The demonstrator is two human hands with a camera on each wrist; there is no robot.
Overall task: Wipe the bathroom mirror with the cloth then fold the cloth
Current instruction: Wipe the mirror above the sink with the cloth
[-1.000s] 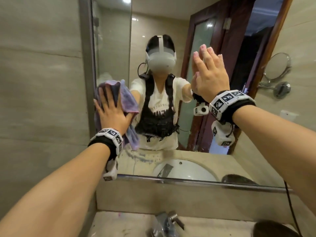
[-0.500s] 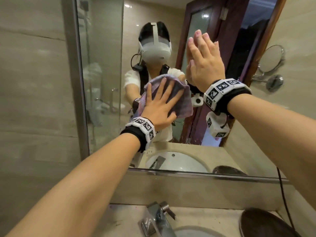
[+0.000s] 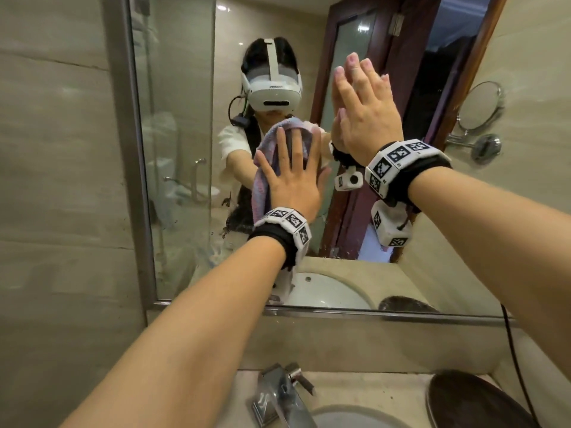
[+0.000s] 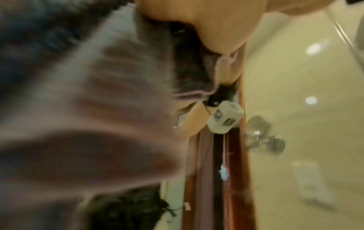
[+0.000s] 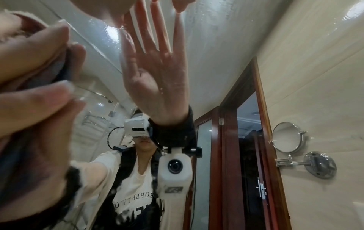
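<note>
Cloth [image 3: 279, 156], a striped purplish towel, is lying flat against the bathroom mirror [image 3: 182, 180] near its middle, trapped there by the left hand [image 3: 293, 177], which is spreading its straight fingers wide over the fabric; that splayed palm is probably meant to carry pressure across a broad patch of glass rather than a single fingertip's width. The right hand [image 3: 367, 109] is pressing its open palm, fingers straight and close together, directly on the bare glass just beside and above the cloth, seemingly bracing the body while the other arm is reaching forward. Both forearms are stretching out over the basin [image 3: 355, 417] and the tap [image 3: 278, 393], wrists bent back so the palms are meeting the glass squarely. Droplets are showing on the glass in the right wrist view, and smears near the lower edge in the head view, so wiping appears to be underway with folding not yet begun. The left wrist view is too blurred to add detail.
</note>
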